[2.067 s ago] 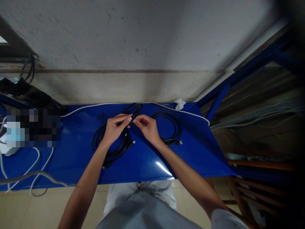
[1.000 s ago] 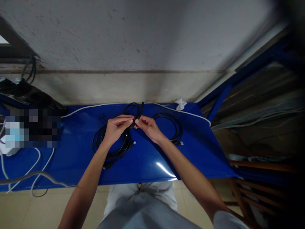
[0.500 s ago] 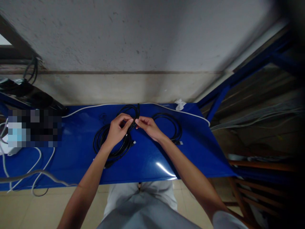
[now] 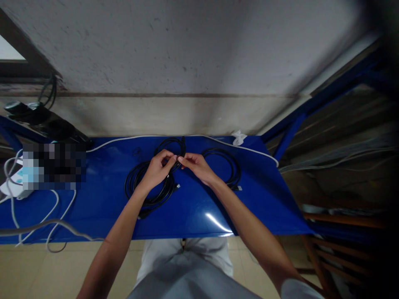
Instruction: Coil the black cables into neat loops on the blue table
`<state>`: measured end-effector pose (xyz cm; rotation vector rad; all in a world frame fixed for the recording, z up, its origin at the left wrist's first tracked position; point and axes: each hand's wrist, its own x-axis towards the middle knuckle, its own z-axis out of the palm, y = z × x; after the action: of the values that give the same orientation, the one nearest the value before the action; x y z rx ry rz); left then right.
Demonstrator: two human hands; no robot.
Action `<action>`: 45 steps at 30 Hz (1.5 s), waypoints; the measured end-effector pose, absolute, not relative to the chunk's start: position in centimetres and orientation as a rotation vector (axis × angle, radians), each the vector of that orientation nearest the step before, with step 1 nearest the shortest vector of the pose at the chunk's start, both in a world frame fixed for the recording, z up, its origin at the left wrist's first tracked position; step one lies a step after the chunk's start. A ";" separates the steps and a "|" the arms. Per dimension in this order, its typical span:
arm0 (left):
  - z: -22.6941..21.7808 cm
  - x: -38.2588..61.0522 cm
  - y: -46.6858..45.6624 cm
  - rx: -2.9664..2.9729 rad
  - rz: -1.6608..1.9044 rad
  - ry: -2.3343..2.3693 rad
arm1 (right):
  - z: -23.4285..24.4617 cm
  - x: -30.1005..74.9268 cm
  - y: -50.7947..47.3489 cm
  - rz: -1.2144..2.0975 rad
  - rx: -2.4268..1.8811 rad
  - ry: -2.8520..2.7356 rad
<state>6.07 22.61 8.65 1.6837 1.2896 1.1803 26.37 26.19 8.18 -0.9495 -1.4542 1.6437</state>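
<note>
My left hand (image 4: 160, 168) and my right hand (image 4: 197, 167) meet near the middle of the blue table, fingertips almost touching. Both are closed in a pinch on a black cable (image 4: 183, 145), whose loop lies just beyond them towards the wall. My fingers hide the exact part being gripped. Under and beside my left wrist lies a larger coil of black cable (image 4: 128, 182), with a connector (image 4: 177, 186) at its right side. A third black coil (image 4: 238, 166), partly behind my right hand, ends in a light-coloured plug (image 4: 238, 188).
A white cable (image 4: 258, 152) runs along the back of the blue table (image 4: 193, 220). Crumpled white paper (image 4: 239, 138) sits at the back right. At the left are a white power strip (image 4: 15, 189), loose grey and white cords, and a dark object (image 4: 59, 126).
The whole view has shifted slightly, so things appear a little further right. Both hands keep their pinch at the black cable with little visible movement.
</note>
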 end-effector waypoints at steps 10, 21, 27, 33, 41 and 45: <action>8.6 6.1 22.5 1.594 1.170 1.197 | 8.0 26.3 26.2 1.629 -0.946 -1.459; 8.6 5.1 22.9 1.680 1.247 1.107 | 8.0 26.1 26.0 1.688 -0.895 -1.412; 8.7 5.2 22.9 1.800 1.290 1.154 | 7.8 26.1 26.1 1.674 -0.883 -1.404; 8.5 5.4 22.8 1.865 1.327 1.157 | 8.0 26.2 26.1 1.657 -0.891 -1.424; 8.7 5.4 22.7 2.003 1.282 1.222 | 7.6 26.3 26.1 1.692 -0.900 -1.466; 8.9 5.4 22.5 2.078 1.167 1.315 | 7.2 26.3 26.2 1.749 -0.898 -1.460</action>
<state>5.44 22.51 8.89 2.0777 1.3147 1.1667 26.26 26.16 7.16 -0.8981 -1.4596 1.7494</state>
